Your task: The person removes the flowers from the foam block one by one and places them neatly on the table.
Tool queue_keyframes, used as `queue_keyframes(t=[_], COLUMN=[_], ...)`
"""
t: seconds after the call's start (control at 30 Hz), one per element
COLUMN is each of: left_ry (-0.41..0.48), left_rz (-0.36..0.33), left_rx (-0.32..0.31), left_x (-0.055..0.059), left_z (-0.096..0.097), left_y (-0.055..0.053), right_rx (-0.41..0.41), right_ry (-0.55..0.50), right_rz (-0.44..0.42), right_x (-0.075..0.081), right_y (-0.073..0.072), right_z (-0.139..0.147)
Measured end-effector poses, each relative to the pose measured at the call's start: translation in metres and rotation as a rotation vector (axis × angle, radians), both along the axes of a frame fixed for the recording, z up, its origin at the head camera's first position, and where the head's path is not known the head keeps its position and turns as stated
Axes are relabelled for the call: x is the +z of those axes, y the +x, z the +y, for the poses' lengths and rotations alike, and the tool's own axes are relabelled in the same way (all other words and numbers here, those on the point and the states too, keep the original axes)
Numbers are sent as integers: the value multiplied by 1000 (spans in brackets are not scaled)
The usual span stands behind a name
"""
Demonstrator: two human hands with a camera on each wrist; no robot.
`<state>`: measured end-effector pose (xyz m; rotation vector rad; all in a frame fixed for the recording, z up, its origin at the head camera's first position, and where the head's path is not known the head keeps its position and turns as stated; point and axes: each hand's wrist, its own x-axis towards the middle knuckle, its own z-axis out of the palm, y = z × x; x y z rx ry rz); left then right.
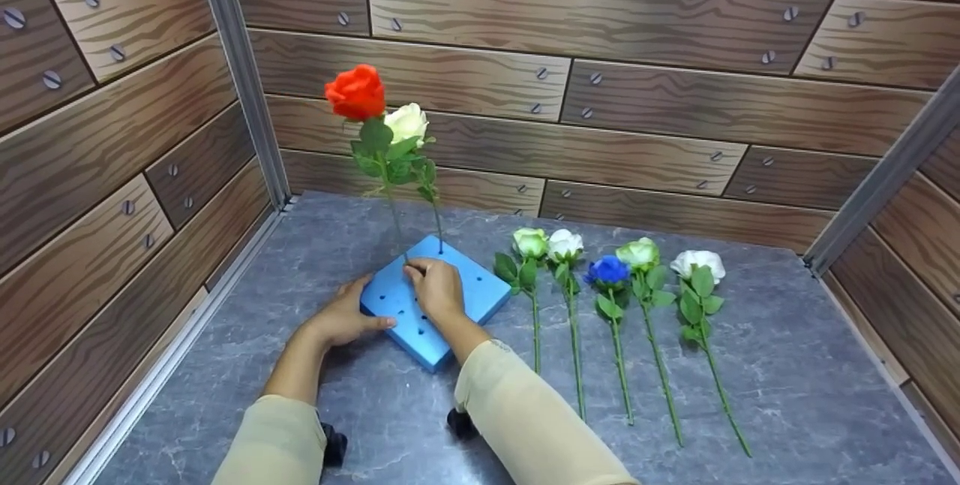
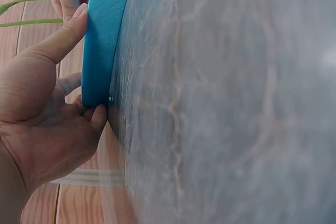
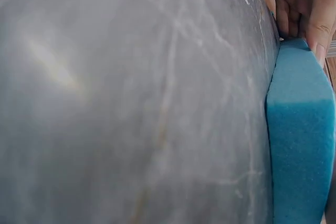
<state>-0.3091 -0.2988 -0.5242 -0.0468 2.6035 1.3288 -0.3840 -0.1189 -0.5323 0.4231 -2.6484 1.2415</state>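
Observation:
A blue foam block (image 1: 484,291) with small holes in its top lies on the grey marbled table. My left hand (image 1: 345,316) grips its left corner, thumb over the top and fingers along the side, as the left wrist view also shows on the block's edge (image 2: 105,45). Above the block, my right hand (image 1: 439,288) pinches the lower stem of a red rose (image 1: 356,93), close to the foam surface. The stem's tip is hidden by the fingers. Behind it, a cream rose (image 1: 407,125) stands upright with its stem in a hole near the far corner.
Several roses lie in a row right of the block: a pale green one (image 1: 530,243), a white one (image 1: 565,245), a blue one (image 1: 608,270), another green one (image 1: 638,253) and another white one (image 1: 699,266). Wood-patterned walls (image 1: 465,72) enclose the table.

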Motion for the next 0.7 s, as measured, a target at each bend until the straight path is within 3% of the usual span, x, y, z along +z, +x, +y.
queue_keyframes(t=[0.43,0.7], left_ry=[2,-4], left_rz=[-36,-14], left_rx=[17,5], left_x=[-2,0], left_z=[3,1], left_y=[0,-2], right_rx=[10,-39], right_ry=[-56,-132], right_rz=[53,173], right_x=[-3,-3], right_y=[1,2], right_z=[5,8])
